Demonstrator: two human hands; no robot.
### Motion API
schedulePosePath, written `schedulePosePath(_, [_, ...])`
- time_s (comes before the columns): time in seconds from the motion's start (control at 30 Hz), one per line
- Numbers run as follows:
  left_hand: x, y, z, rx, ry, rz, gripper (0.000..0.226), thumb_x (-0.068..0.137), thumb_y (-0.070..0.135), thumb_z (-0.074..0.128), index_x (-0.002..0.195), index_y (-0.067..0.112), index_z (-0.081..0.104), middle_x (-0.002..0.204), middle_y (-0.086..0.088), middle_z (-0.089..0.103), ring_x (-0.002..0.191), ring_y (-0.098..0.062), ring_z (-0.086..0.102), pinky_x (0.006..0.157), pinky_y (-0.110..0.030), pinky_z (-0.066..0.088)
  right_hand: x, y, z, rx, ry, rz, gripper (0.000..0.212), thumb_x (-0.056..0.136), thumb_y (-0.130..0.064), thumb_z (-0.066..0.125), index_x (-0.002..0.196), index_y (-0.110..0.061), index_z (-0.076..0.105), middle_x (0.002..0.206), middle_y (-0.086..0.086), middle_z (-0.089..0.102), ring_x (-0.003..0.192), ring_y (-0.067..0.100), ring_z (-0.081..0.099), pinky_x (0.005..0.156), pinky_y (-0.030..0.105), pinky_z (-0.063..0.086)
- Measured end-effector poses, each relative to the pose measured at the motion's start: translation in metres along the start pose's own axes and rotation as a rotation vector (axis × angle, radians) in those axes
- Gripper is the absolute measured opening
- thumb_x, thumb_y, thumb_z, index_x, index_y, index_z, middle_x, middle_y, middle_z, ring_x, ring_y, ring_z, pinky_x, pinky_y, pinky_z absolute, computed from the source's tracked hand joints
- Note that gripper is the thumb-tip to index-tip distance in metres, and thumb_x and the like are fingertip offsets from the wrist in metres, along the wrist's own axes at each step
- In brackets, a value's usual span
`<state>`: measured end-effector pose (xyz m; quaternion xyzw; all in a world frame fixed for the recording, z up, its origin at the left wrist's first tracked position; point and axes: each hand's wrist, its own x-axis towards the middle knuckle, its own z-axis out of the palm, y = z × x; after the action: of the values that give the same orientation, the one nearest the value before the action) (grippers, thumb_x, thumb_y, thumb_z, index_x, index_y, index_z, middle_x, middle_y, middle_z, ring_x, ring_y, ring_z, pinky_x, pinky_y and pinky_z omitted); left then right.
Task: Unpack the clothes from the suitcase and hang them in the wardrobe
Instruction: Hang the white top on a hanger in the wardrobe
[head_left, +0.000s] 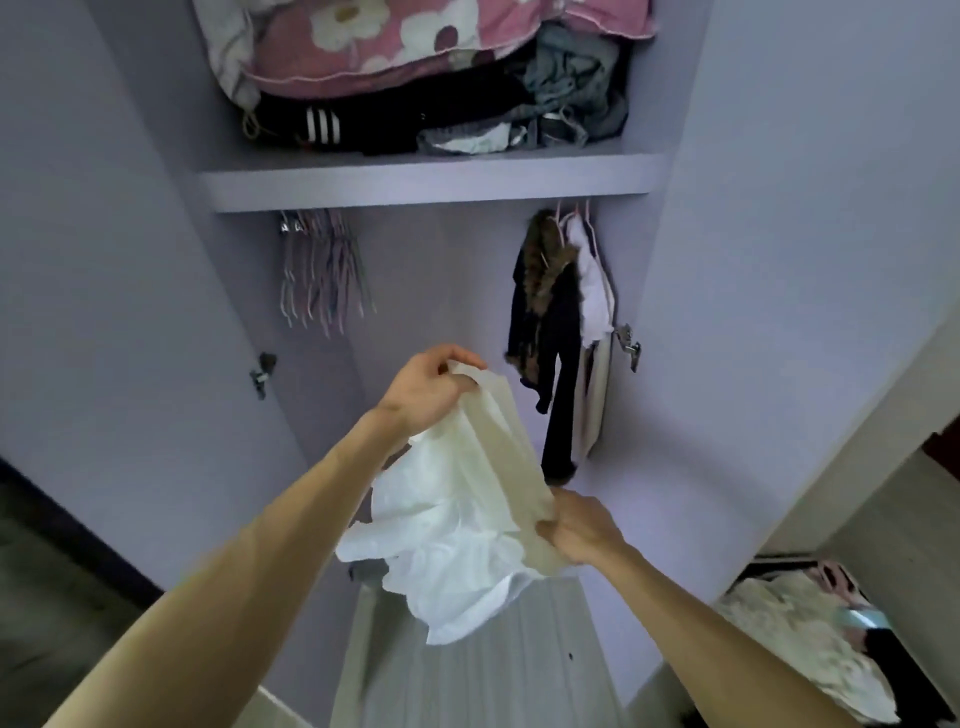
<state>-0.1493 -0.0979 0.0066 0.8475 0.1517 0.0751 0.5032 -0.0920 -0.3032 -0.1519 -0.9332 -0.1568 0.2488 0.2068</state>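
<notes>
Both the left hand (423, 392) and right hand (584, 527) grip a white garment (457, 540) not yet hung; clothes remain in the suitcase (810, 639).

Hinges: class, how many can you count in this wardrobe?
2. The left hinge is on the left wall, below the bare hangers; the right hinge is on the right wall, beside the hung clothes. More may lie out of frame.
</notes>
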Motion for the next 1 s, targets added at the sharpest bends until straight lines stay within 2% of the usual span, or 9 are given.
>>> schedulePosePath(0.1, [0.012, -0.014, -0.041, 0.265, 0.203, 0.010, 0.028, 0.092, 0.009, 0.055, 0.113, 0.024, 0.065, 0.112, 0.000, 0.056, 0.091, -0.019, 0.055, 0.074, -0.027, 0.043, 0.008, -0.014, -0.036, 0.218, 0.120, -0.001, 0.026, 0.076, -0.017, 0.044, 0.096, -0.022, 0.059, 0.085, 0.005, 0.070, 0.055, 0.021, 0.068, 0.044, 0.023, 0.048])
schedulePosePath(0.27, [0.016, -0.049, -0.084, 0.883, 0.204, -0.008, 0.031, 0.088, 0.005, 0.052, 0.104, 0.031, 0.059, 0.106, -0.003, 0.055, 0.094, -0.028, 0.059, 0.073, -0.036, 0.048, 0.023, -0.039, -0.123, 0.218, 0.289, -0.036, 0.032, 0.070, -0.014, 0.037, 0.087, -0.022, 0.062, 0.068, 0.000, 0.072, 0.051, 0.016, 0.070, 0.069, 0.036, 0.061])
schedulePosePath(0.37, [0.017, -0.057, -0.082, 0.940, 0.210, -0.155, 0.027, 0.089, 0.020, 0.054, 0.106, 0.039, 0.063, 0.106, 0.003, 0.057, 0.095, -0.026, 0.058, 0.074, -0.037, 0.049, 0.029, -0.059, -0.157, 0.171, 0.350, -0.048, 0.030, 0.066, -0.017, 0.038, 0.084, -0.022, 0.061, 0.061, -0.002, 0.072, 0.051, 0.017, 0.070, 0.073, 0.037, 0.060])
schedulePosePath(0.47, [0.026, -0.060, -0.079, 0.816, 0.101, -0.299, 0.020, 0.087, 0.041, 0.052, 0.101, 0.033, 0.065, 0.115, -0.001, 0.066, 0.102, -0.029, 0.064, 0.081, -0.037, 0.055, 0.028, -0.067, -0.173, 0.202, 0.360, -0.072, 0.027, 0.073, -0.013, 0.039, 0.086, -0.017, 0.063, 0.071, 0.003, 0.073, 0.051, 0.017, 0.070, 0.068, 0.037, 0.062])
schedulePosePath(0.57, [0.021, -0.056, -0.074, 0.478, -0.029, -0.481, 0.024, 0.093, 0.036, 0.059, 0.114, 0.024, 0.058, 0.118, 0.001, 0.062, 0.094, -0.024, 0.072, 0.071, -0.034, 0.055, 0.032, -0.058, -0.180, 0.211, 0.348, -0.056, 0.028, 0.075, -0.012, 0.040, 0.086, -0.012, 0.065, 0.066, 0.004, 0.073, 0.053, 0.016, 0.071, 0.061, 0.033, 0.062])
schedulePosePath(0.63, [0.018, -0.057, -0.070, 0.315, -0.155, -0.464, 0.029, 0.094, 0.029, 0.059, 0.123, 0.027, 0.058, 0.124, 0.005, 0.061, 0.104, -0.016, 0.066, 0.082, -0.034, 0.050, 0.039, -0.048, -0.182, 0.271, 0.326, -0.014, 0.028, 0.077, -0.012, 0.041, 0.088, -0.010, 0.066, 0.065, 0.005, 0.073, 0.055, 0.017, 0.072, 0.054, 0.029, 0.059])
schedulePosePath(0.8, [0.017, -0.059, -0.053, -0.244, -0.021, -0.341, 0.020, 0.077, 0.010, 0.056, 0.091, 0.002, 0.068, 0.084, -0.012, 0.066, 0.073, -0.022, 0.064, 0.081, -0.036, 0.054, 0.044, -0.028, -0.184, 0.820, -0.002, 0.060, 0.016, 0.091, -0.004, 0.051, 0.102, -0.007, 0.062, 0.081, 0.011, 0.068, 0.064, 0.022, 0.069, 0.057, 0.029, 0.058])
schedulePosePath(0.9, [0.019, -0.057, -0.046, -0.573, 0.090, -0.349, 0.032, 0.056, 0.016, 0.053, 0.083, 0.002, 0.065, 0.076, -0.016, 0.057, 0.066, -0.030, 0.056, 0.068, -0.036, 0.046, 0.044, -0.020, -0.184, 1.134, -0.205, -0.072, 0.026, 0.088, 0.006, 0.049, 0.108, 0.001, 0.065, 0.101, 0.017, 0.070, 0.089, 0.025, 0.068, 0.077, 0.033, 0.060])
schedulePosePath(1.0, [0.022, -0.048, -0.047, -0.700, 0.097, -0.342, 0.031, 0.069, 0.021, 0.053, 0.093, 0.005, 0.066, 0.085, -0.018, 0.064, 0.077, -0.034, 0.062, 0.074, -0.039, 0.051, 0.047, -0.014, -0.177, 0.998, -0.290, -0.242, 0.044, 0.078, 0.015, 0.049, 0.114, -0.001, 0.068, 0.112, 0.015, 0.070, 0.107, 0.023, 0.065, 0.098, 0.036, 0.052])
